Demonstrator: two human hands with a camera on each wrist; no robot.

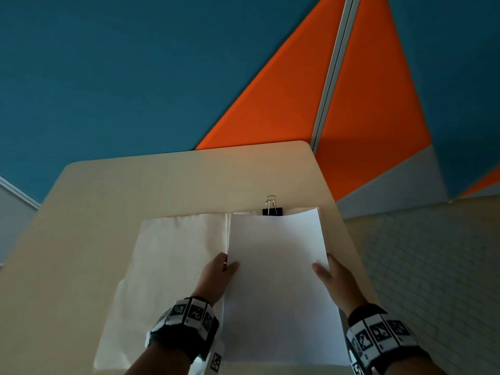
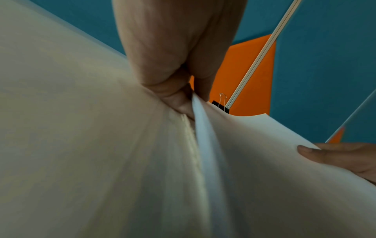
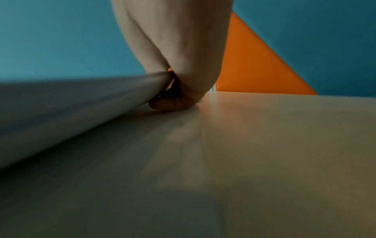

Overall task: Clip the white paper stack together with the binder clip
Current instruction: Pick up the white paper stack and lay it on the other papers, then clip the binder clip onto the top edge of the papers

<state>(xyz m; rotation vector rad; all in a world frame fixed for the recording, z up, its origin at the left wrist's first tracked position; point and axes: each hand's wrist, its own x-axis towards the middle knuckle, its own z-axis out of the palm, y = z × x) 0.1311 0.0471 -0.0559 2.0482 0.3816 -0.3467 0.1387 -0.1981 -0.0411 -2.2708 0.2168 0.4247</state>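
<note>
A white paper stack (image 1: 276, 269) is held a little above the beige table (image 1: 108, 190), its far corner bowed upward. My left hand (image 1: 221, 269) pinches its left edge, thumb on top; the wrist view shows the stack's edge (image 2: 205, 145) between thumb and fingers. My right hand (image 1: 328, 272) grips the right edge, thumb on top and fingers underneath (image 3: 168, 104). A black binder clip (image 1: 272, 211) with silver wire handles lies on the table just beyond the stack's far edge, also in the left wrist view (image 2: 220, 104). Neither hand touches it.
A second, larger crinkled white sheet (image 1: 167, 266) lies flat on the table to the left of the stack and partly under it. The table's right edge (image 1: 349, 231) runs close to my right hand. A blue and orange wall (image 1: 243, 90) rises behind.
</note>
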